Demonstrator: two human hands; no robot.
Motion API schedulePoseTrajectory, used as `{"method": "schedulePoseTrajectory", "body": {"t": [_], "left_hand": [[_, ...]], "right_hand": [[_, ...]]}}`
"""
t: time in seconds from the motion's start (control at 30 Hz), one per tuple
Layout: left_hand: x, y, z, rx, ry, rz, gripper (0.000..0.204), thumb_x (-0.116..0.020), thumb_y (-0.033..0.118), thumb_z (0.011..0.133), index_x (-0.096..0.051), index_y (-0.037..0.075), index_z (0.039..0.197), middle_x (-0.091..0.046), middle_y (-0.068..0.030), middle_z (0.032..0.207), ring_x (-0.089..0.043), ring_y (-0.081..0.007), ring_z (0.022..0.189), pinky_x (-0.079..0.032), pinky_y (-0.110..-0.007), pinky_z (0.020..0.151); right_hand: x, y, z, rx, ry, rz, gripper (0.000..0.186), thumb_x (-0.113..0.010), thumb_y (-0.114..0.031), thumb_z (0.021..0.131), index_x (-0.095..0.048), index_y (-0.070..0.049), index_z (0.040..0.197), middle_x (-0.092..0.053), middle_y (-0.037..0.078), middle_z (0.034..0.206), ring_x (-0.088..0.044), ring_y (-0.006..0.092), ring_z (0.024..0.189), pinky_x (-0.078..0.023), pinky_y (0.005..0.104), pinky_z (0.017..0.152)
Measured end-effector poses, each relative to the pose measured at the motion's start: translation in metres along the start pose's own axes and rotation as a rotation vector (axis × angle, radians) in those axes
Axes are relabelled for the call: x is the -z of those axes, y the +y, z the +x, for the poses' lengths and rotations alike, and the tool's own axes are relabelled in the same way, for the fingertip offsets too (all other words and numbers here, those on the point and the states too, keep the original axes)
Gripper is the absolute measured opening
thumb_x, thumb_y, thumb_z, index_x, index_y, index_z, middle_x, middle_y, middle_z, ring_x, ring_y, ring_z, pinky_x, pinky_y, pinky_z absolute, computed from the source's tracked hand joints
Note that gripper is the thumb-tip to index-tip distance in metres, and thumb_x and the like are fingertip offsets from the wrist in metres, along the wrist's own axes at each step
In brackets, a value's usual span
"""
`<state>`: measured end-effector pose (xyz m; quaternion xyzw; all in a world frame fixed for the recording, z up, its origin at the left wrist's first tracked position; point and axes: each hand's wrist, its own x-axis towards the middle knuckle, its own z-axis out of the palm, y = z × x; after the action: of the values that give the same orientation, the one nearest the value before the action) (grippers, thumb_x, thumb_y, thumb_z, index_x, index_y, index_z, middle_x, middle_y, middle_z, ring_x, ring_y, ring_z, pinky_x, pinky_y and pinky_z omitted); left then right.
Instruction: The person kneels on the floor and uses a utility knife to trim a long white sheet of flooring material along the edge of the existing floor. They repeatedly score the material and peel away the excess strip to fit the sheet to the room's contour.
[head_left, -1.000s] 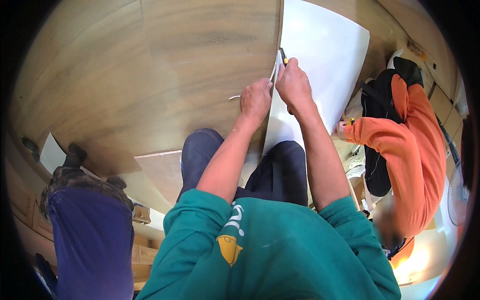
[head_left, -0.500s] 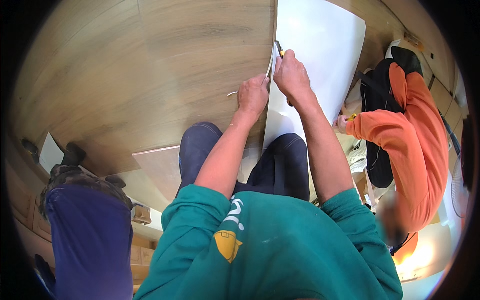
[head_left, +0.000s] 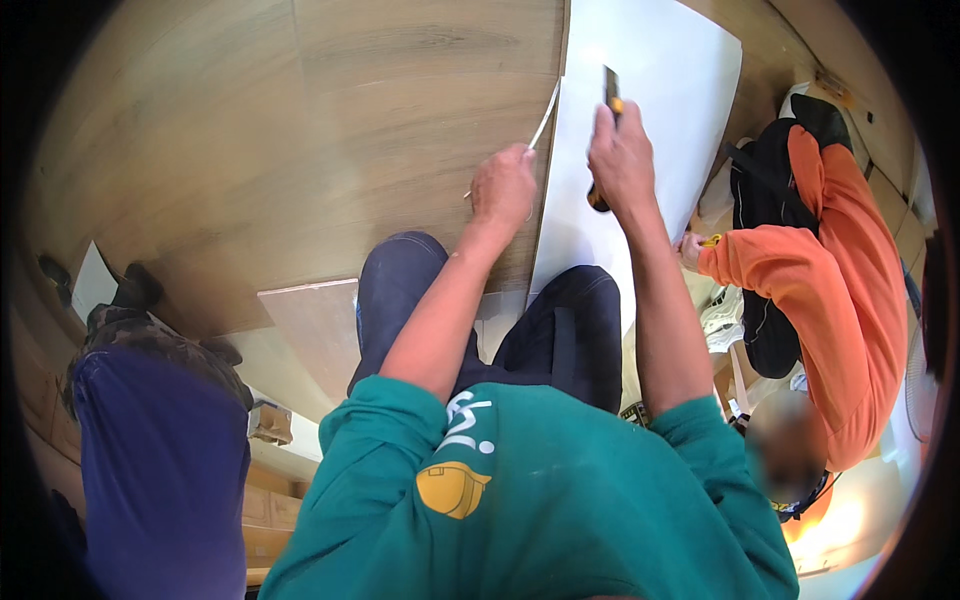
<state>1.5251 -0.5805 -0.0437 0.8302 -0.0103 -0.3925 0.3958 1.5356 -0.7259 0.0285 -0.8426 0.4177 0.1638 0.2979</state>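
My left hand (head_left: 502,186) is closed on a thin white strip (head_left: 545,118), which runs up to the left edge of a large white sheet (head_left: 655,75). A short end of the strip pokes out at the left of the fist. My right hand (head_left: 624,160) grips a black and yellow utility knife (head_left: 611,88) above the sheet, its front end pointing away from me and its rear end showing below the palm. The knife is apart from the strip. Beneath the sheet and to its left spreads a wood-grain surface (head_left: 330,130).
At the right crouches a person in orange (head_left: 840,290), a hand (head_left: 690,250) by the sheet's edge holding something yellow. Another person in dark blue (head_left: 165,470) is at the lower left. A thin board (head_left: 315,325) lies beside my left knee, and a small carton (head_left: 270,422) stands behind it.
My right hand has moved right with the knife, away from the sheet's left edge. The white strip now shows stretched between my left hand and that edge.
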Motion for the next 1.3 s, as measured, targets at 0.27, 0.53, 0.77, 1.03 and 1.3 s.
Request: {"method": "schedulePoseTrajectory", "body": {"t": [0.27, 0.53, 0.77, 1.03, 1.3], "left_hand": [[0.081, 0.077, 0.038, -0.152, 0.315, -0.281, 0.043, -0.04, 0.023, 0.102, -0.042, 0.0, 0.137, -0.057, -0.0218, 0.123, -0.057, -0.0345, 0.113, -0.044, -0.044, 0.097], [0.002, 0.108, 0.079, -0.107, 0.052, -0.038, 0.057, -0.038, 0.016, 0.099, -0.016, 0.001, 0.15, -0.049, -0.0282, 0.134, -0.047, -0.0419, 0.123, -0.037, -0.049, 0.105], [-0.008, 0.1, 0.091, -0.11, 0.072, -0.433, 0.061, -0.035, 0.003, 0.091, -0.019, -0.004, 0.149, -0.046, -0.0285, 0.139, -0.05, -0.0349, 0.126, -0.038, -0.04, 0.106], [0.019, 0.065, 0.066, -0.243, 0.224, -0.086, 0.044, -0.051, 0.011, 0.091, -0.052, -0.004, 0.132, -0.063, -0.0226, 0.121, -0.062, -0.0307, 0.11, -0.048, -0.037, 0.094], [-0.011, 0.051, 0.052, -0.105, 0.187, 0.085, 0.038, -0.066, 0.03, 0.086, -0.071, -0.004, 0.1, -0.072, -0.0175, 0.086, -0.071, -0.0261, 0.079, -0.053, -0.037, 0.077]], "right_hand": [[-0.019, 0.104, -0.139, -0.269, -0.211, 0.394, 0.026, -0.046, -0.028, 0.102, -0.047, -0.003, 0.093, -0.052, 0.006, 0.06, -0.053, 0.0162, 0.048, -0.045, 0.0315, 0.048], [-0.037, 0.12, -0.166, -0.358, -0.097, 0.781, 0.028, -0.046, -0.03, 0.102, -0.048, -0.003, 0.094, -0.052, 0.003, 0.063, -0.052, 0.0107, 0.049, -0.044, 0.0266, 0.048], [-0.031, 0.117, -0.175, -0.271, -0.053, 0.811, 0.027, -0.046, -0.028, 0.101, -0.048, -0.003, 0.093, -0.053, 0.005, 0.062, -0.054, 0.0134, 0.05, -0.046, 0.0302, 0.051], [-0.022, 0.134, -0.179, -0.197, -0.024, 0.886, 0.025, -0.047, -0.025, 0.1, -0.047, 0.0, 0.095, -0.055, 0.009, 0.062, -0.057, 0.0182, 0.051, -0.047, 0.0346, 0.053], [-0.028, 0.121, -0.148, -0.156, -0.159, 0.717, 0.027, -0.046, -0.026, 0.1, -0.047, 0.001, 0.096, -0.057, 0.011, 0.065, -0.058, 0.0226, 0.051, -0.048, 0.0368, 0.052]]}}
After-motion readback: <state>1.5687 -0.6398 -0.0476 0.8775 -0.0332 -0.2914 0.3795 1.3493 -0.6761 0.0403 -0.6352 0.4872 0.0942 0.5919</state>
